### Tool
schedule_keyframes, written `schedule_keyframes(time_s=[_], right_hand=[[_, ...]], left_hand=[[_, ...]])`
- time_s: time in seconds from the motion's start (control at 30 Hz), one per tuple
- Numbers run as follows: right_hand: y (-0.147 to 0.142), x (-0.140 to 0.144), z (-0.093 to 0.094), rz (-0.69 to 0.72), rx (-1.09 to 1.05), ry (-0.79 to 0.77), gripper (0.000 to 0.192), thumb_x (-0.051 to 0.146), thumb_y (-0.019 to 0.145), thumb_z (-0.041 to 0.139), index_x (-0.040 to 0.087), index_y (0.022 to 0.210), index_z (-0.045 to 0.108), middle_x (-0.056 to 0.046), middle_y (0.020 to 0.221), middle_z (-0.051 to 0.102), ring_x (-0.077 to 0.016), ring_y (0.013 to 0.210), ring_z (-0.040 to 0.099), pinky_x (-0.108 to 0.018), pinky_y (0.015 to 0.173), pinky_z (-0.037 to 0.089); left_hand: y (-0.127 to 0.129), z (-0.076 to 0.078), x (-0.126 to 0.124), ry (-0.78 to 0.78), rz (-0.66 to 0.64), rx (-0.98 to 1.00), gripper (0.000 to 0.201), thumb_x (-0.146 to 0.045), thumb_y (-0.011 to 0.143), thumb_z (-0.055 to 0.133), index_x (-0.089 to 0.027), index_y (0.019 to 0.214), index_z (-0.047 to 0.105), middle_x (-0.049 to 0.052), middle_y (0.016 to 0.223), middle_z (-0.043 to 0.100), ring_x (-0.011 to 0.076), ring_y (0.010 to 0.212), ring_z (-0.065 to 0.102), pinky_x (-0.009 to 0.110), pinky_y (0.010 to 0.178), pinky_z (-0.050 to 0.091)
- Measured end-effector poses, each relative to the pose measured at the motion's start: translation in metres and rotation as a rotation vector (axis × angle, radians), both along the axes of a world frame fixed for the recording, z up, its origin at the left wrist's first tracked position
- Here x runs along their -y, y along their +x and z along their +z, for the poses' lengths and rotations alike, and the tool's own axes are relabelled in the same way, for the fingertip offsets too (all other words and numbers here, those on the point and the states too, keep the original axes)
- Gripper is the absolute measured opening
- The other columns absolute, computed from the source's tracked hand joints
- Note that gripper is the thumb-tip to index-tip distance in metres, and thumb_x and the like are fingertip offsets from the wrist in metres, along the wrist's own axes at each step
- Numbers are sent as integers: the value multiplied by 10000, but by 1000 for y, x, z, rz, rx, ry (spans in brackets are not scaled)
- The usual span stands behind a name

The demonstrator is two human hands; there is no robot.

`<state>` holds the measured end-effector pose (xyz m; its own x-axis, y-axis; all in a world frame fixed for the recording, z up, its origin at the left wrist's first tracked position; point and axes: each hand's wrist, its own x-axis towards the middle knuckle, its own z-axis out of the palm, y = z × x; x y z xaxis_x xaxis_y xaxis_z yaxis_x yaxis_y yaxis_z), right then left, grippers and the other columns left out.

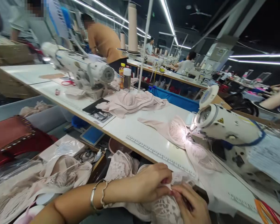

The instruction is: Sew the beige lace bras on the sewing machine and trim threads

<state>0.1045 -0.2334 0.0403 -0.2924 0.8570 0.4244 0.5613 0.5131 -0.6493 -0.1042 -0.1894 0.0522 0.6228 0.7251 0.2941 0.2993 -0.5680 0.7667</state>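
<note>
Low in the view, my left hand (149, 183), with bracelets at the wrist, is closed with its fingertips pinching pale pink fabric. Close against it, my right hand (192, 203) pinches the same piece, a lace bra (165, 210) that hangs below both hands. The exact spot between the fingertips is partly hidden. Ahead and to the right, another pale pink bra (177, 130) lies under the lit needle area of a white sewing machine (231, 123). More lace pieces (120, 165) are bunched in front of the table edge, beyond my left forearm.
A heap of bras (133, 102) lies on the white table (121, 124), near a second sewing machine (77, 67). A printed ruler (158, 154) runs along the front edge. Bottles (126, 77) stand behind the heap. More garments (60, 177) fill the lower left. Other people work farther back.
</note>
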Motion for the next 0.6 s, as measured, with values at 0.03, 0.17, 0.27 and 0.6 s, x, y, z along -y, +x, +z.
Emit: schedule_keyframes(time_s=[0.03, 0.17, 0.27, 0.6], right_hand=[[-1, 0, 0, -37, 24, 57, 178, 274, 953, 600, 244, 843, 736, -35, 740, 683, -181, 621, 656, -244, 580, 544], [1, 2, 0, -218, 191, 398, 204, 138, 941, 575, 234, 985, 750, -94, 946, 678, -204, 765, 637, -299, 677, 529], [4, 0, -6, -234, 345, 544, 303, 36, 912, 551, 224, 1062, 736, -120, 1142, 711, -214, 855, 638, -324, 762, 523], [22, -10, 13, 142, 166, -27, 246, 237, 982, 555, 215, 784, 699, -48, 812, 727, -184, 723, 626, -300, 663, 494]], left_hand=[[-1, 1, 0, -2, 20, 13, 122, -192, 859, 684, -182, 868, 563, 35, 886, 609, 164, 799, 561, 234, 693, 413], [-4, -1, 3, 15, 134, 147, 82, -179, 907, 609, -173, 830, 580, 28, 798, 588, 151, 713, 536, 236, 648, 391], [-5, -3, 4, 4, 181, 233, 88, -208, 932, 606, -174, 863, 649, 36, 789, 621, 147, 701, 569, 231, 639, 410], [-12, 3, 1, -385, 142, 277, 192, -341, 909, 630, -173, 819, 648, 72, 904, 689, 159, 739, 607, 228, 604, 447]])
